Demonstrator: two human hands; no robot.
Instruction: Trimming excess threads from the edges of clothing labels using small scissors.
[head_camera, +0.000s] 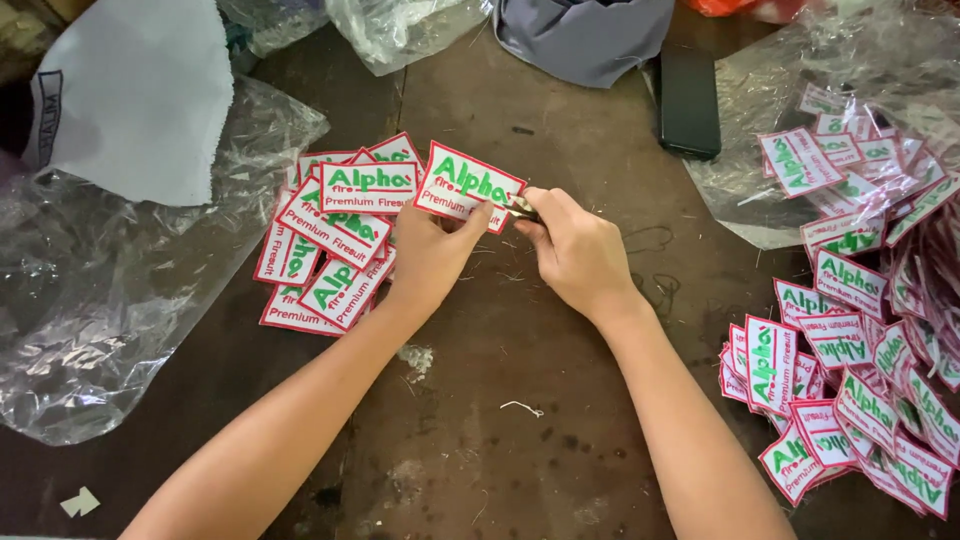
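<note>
One embroidered patch (466, 186), white with a red border and green lettering, is pinched at its lower right edge by the left hand (432, 252), just above a dark wooden table (480, 400). A small metal tool (522, 209) is gripped by the closed fingers of the right hand (578, 250) and is set against the patch's right corner. A loose pile of the same patches (335, 240) is spread just left of the left hand. A far larger heap of patches (860, 330) is lying at the right, partly on clear plastic sheeting (760, 190). A black phone (688, 100) is lying above the hands.
</note>
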